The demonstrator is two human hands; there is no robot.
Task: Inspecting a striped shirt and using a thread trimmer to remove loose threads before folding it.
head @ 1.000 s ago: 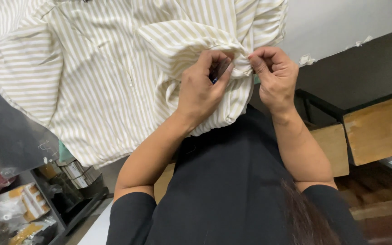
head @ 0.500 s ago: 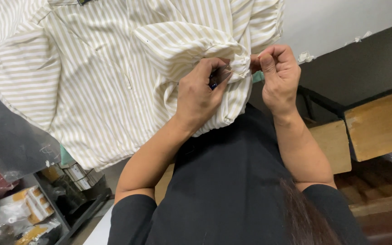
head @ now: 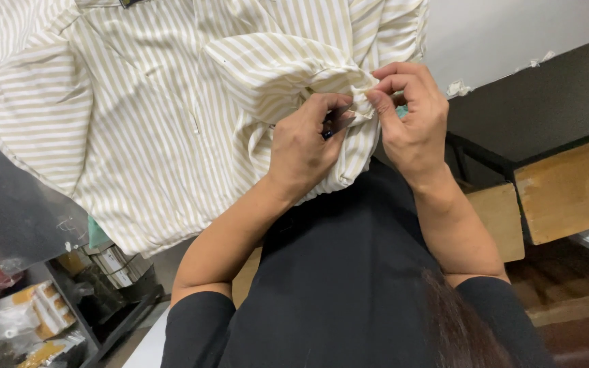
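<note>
White wall behind, striped shirt [head: 151,102], both hands pinching its gathered cuff [head: 357,92], left hand [head: 305,146], right hand [head: 414,123]

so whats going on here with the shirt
A person in a black top is working on a cream striped shirt spread out in front of them. Both hands meet at a gathered sleeve cuff: the right hand pinches the bunched fabric, and the left hand holds a small dark tool against it; what the tool is cannot be told. Packaged goods sit on shelves at lower left.
</note>
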